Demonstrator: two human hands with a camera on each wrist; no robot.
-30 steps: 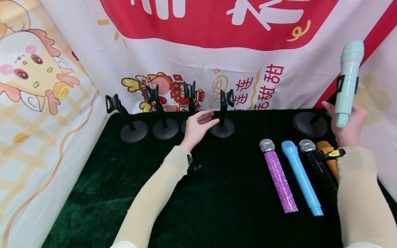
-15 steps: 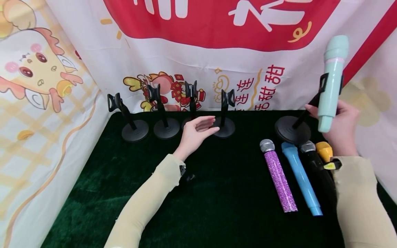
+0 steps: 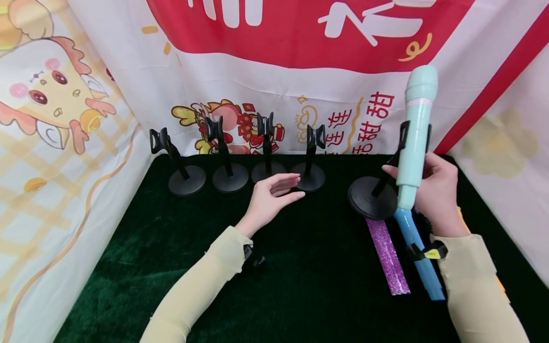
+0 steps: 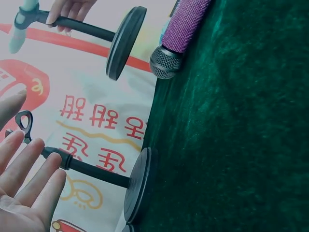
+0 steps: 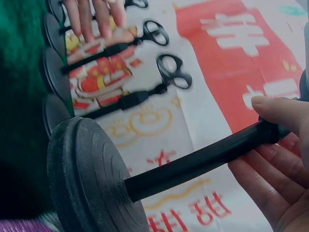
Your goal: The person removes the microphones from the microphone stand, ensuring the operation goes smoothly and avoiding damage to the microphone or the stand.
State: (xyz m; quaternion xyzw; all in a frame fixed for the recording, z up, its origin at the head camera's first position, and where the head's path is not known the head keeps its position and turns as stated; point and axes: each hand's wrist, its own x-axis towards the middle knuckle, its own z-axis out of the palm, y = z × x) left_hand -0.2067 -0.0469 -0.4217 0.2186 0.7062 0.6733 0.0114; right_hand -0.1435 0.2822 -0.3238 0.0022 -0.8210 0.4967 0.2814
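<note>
My right hand (image 3: 439, 197) grips the pole of a black microphone stand (image 3: 372, 197). A mint green microphone (image 3: 415, 143) sits head up, slightly tilted, in that stand's clip. In the left wrist view, the held stand's round base (image 4: 126, 43) is raised off the table. My left hand (image 3: 268, 200) is held with fingers extended and thumb apart, holding nothing. It is just in front of the rightmost stand (image 3: 310, 177) of a row of black microphone stands along the back. The right wrist view shows my right thumb and fingers (image 5: 275, 179) around the pole.
A glittery purple microphone (image 3: 388, 257) and a blue microphone (image 3: 409, 228) lie on the green cloth (image 3: 317, 271); the held base hides the purple one's head. My right arm mostly covers black and yellow microphones. A printed white-and-red cloth (image 3: 274, 81) hangs behind the table.
My right hand has carried the stand with the mint green microphone leftward and toward me, now over the purple and blue microphones. My left hand has shifted slightly down.
</note>
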